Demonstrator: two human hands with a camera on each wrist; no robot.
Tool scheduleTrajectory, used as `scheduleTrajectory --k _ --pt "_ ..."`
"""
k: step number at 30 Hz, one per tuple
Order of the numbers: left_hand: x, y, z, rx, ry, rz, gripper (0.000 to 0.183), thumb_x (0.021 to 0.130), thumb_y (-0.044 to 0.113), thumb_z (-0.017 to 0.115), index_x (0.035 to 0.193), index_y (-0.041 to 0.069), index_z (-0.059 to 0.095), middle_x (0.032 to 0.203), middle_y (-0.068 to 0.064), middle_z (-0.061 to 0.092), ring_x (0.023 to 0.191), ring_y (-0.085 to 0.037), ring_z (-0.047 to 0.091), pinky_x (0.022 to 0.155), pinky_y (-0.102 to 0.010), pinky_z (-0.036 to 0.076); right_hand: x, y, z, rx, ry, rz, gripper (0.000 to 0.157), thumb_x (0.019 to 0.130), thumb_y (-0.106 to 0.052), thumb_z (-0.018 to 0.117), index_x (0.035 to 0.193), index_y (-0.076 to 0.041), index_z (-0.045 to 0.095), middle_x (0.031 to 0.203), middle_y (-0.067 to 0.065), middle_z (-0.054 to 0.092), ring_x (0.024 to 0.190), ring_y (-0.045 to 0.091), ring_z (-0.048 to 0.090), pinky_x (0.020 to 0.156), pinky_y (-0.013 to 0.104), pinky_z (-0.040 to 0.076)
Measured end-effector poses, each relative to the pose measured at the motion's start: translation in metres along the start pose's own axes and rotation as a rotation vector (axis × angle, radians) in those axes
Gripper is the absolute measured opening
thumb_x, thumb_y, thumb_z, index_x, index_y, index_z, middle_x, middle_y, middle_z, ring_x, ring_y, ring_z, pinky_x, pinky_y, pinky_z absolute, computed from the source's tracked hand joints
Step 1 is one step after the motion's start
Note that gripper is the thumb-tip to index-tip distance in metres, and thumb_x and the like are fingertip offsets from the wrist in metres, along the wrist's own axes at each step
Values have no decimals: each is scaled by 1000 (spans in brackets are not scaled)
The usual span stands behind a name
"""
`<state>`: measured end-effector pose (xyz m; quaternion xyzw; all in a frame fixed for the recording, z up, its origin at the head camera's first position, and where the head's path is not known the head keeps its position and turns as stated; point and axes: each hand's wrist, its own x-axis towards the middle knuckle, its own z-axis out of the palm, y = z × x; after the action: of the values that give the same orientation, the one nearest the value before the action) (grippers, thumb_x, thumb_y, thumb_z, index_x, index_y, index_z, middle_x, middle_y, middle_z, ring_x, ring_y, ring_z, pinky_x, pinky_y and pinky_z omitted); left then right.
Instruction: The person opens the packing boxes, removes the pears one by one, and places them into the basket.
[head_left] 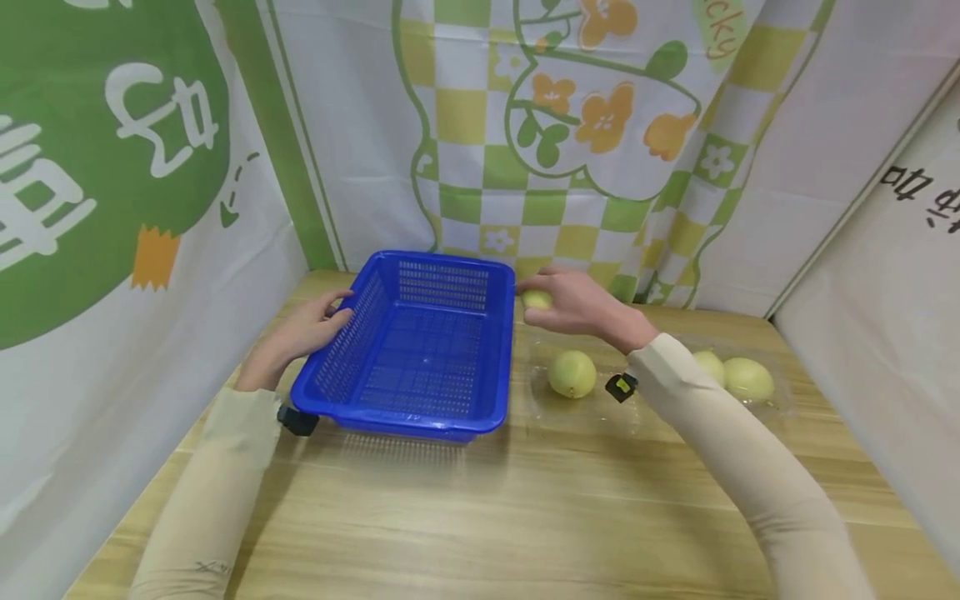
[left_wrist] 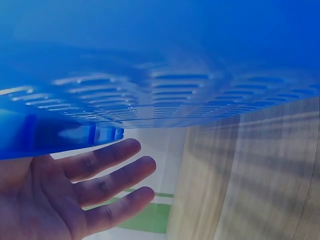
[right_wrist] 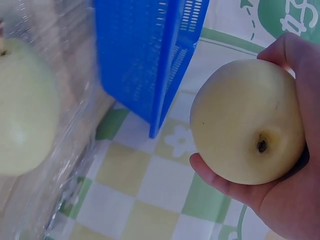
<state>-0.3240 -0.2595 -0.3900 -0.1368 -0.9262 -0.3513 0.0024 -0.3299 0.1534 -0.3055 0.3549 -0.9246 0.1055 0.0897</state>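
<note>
Right of centre, the right grip (head_left: 576, 305) is cupping likely firm fruit (right_wrist: 240, 117), best held by its sides; left grip (head_left: 306, 327): cannot tell.

Head view: right hand (head_left: 573, 305) covers most of the held fruit (head_left: 536, 299) — only a sliver shows. Right sleeve (head_left: 738, 450) hides part of a right-side fruit (head_left: 707, 367); can't tell if clear plastic (head_left: 549, 408) is one tray or two. Left sleeve print (head_left: 213, 567) too small to read. Left wrist view: basket (left_wrist: 160, 35) cut off at top, left hand (left_wrist: 75, 197) at left — thumb hidden. Right wrist view: near fruit (right_wrist: 27, 110) cut off at left.
</note>
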Motion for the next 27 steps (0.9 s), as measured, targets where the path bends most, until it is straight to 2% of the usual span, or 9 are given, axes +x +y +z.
scheduleTrajectory --k 4,12,17,23,27 --pt "-1 0 1 31 13 2 50 98 29 39 141 4 33 114 -28 58 94 -34 60 77 -44 50 11 -9 2 6 -10 -13 46 81 -42 57 121 -20 62 110 4 59 85 18 57 68 31 46" --pt "-1 1 2 26 57 3 53 99 38 34 140 4 36 122 -25 54 107 -36 54 89 -52 41 28 -29 1 42 -35 -18 47 78 -36 55 122 -22 60 110 3 58 77 17 53 59 29 43" --pt "2 0 6 22 51 -11 51 99 35 37 140 6 35 127 -26 51 110 -38 53 90 -53 42 38 -35 5 52 -56 -30 46 79 -36 55 123 -23 60 111 2 57 77 16 53 59 28 43" --pt "2 -1 7 28 42 -13 50 99 31 38 142 7 32 138 -26 41 120 -43 45 95 -56 38 55 -43 9 53 -54 -53 45 79 -35 53 122 -22 60 106 2 55 72 16 50 56 29 41" --pt "2 0 6 29 51 -6 49 98 29 39 141 7 33 137 -26 42 119 -43 46 94 -56 39 69 -50 9 53 -42 -75 44 79 -34 53 120 -21 61 103 2 56 75 15 49 58 28 41"
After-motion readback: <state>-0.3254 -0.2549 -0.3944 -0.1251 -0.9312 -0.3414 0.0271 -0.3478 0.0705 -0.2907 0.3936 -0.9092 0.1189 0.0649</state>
